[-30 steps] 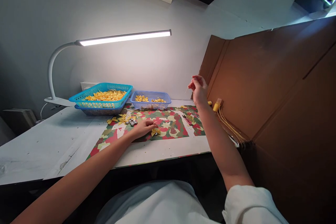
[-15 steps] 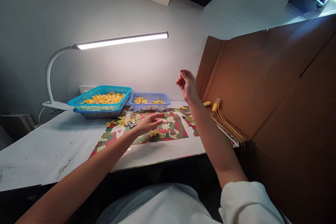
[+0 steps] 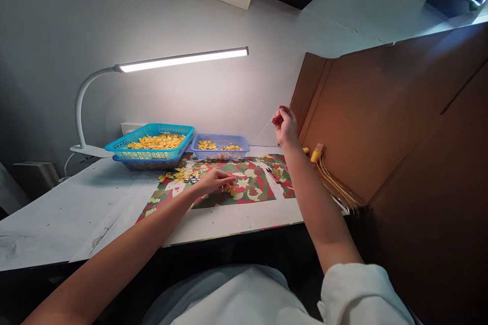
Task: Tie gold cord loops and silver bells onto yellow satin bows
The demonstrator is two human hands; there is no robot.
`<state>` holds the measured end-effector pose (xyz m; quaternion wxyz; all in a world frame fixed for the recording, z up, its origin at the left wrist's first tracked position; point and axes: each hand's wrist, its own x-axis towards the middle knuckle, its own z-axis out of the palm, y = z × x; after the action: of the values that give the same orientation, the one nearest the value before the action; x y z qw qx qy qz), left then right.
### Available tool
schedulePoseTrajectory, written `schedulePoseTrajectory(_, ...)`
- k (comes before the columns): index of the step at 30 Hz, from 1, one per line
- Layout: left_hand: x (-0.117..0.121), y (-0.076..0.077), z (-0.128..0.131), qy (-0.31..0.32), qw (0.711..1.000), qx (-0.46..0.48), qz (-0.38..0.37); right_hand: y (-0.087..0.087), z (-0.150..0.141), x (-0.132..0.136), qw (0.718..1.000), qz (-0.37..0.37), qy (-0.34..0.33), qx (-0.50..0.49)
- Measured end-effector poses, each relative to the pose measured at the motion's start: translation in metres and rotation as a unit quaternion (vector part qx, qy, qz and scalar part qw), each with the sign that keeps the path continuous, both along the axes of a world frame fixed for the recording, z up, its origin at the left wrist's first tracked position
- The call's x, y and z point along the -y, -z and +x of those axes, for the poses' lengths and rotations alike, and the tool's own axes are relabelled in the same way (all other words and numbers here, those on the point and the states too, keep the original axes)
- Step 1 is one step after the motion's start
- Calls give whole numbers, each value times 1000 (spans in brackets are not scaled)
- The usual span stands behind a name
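My left hand (image 3: 215, 182) is closed in a pinch low over the patterned mat (image 3: 253, 190). A small yellow ribbon bow (image 3: 231, 189) shows at its fingertips, partly hidden by them. Raised in front of the wall, my right hand (image 3: 285, 126) has its fingertips pressed together on a thin pale thread (image 3: 265, 129). The thread slants down from there toward my left fingers; its lower end is too fine to follow. Left of my left hand lie several loose yellow bows (image 3: 178, 174) and a small heap of silvery pieces (image 3: 192, 178).
A turquoise basket (image 3: 152, 153) full of yellow bows sits stacked on a blue one. Behind the mat stands a periwinkle basket (image 3: 220, 154) with more bows. A lit lamp (image 3: 183, 60) arches overhead. Tall cardboard (image 3: 381, 111) walls the right side, near yellow cords (image 3: 335, 183).
My left fingers have closed from a spread pose, at the bow. My right hand appears slightly farther right, and the thread from it now shows. The whole view has shifted slightly.
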<state>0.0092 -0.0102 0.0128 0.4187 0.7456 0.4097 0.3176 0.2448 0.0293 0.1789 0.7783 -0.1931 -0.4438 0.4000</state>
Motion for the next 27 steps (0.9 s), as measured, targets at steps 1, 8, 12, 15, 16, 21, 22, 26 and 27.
schedulePoseTrajectory(1, -1, 3, -2, -6, 1000, -11, 6, 2, 4, -1, 1000, -8, 5, -7)
schedulePoseTrajectory(8, -4, 12, -6, -30, 997, -51, 45, 16, 22, -8, 997, -44, 51, -29)
schedulePoseTrajectory(12, 1, 8, -5, -30, 996, -62, 51, 18, 30, -12, 996, -40, 76, -11)
schedulePoseTrajectory(15, 3, 6, -4, -20, 996, -63, 53, 17, 33, -13, 995, -44, 87, -14)
schedulePoseTrajectory(16, 3, 6, -3, -16, 997, -62, 52, 17, 34, -13, 995, -45, 88, -16)
schedulePoseTrajectory(21, 1, 8, -3, -8, 996, -65, 57, 15, 30, -10, 995, -41, 85, -24)
schedulePoseTrajectory(22, 1, 9, -4, -6, 996, -68, 58, 14, 30, -10, 995, -38, 84, -22)
schedulePoseTrajectory(26, 1, 8, -4, 0, 996, -78, 54, 12, 28, -8, 995, -33, 86, -29)
schedulePoseTrajectory(27, 1, 7, -4, 0, 996, -79, 51, 12, 28, -8, 995, -34, 85, -36)
